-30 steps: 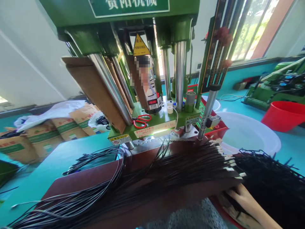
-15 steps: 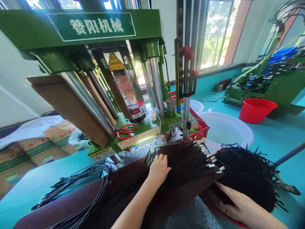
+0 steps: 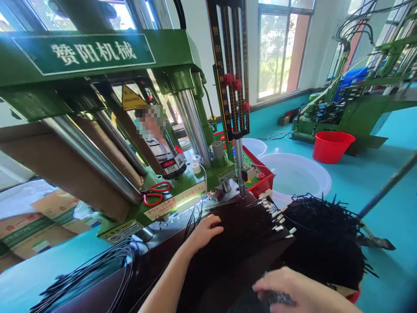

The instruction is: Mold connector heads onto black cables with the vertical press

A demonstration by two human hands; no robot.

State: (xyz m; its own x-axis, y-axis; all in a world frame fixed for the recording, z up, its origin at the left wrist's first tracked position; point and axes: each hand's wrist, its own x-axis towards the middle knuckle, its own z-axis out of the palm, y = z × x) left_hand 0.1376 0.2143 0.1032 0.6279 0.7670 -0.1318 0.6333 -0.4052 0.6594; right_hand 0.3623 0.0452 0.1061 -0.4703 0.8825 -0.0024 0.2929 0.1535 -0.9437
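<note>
The green nameplate [image 3: 94, 52] on the press [image 3: 177, 48] read 赞阳机械 in white, and the same name ran down its tall black panel [image 3: 223, 87] as 赞阳机械有限公司 in orange. A yellow triangle [image 3: 132, 100] and a white strip [image 3: 166, 206] bore writing too small to make out, the strip's in red; red-handled scissors [image 3: 153, 193] lay on the press just behind it.

The black cables [image 3: 241, 217] lay across the dark brown bench [image 3: 247, 265], their white tips [image 3: 278, 226] gathered at its far right corner. The left hand [image 3: 206, 234] was over the cables near the bench's far edge, thumb and forefinger apart; whether the other fingers had hold of any cable could not be told. The spread lay right of its fingertips, and a few thin cables [image 3: 193, 219] stood just left of them.

The right hand [image 3: 289, 287] hung by the bench's near right edge, thumb and fingers spread, well apart from the white tips. Beyond that edge rose a dense black bundle [image 3: 329, 243]
</note>
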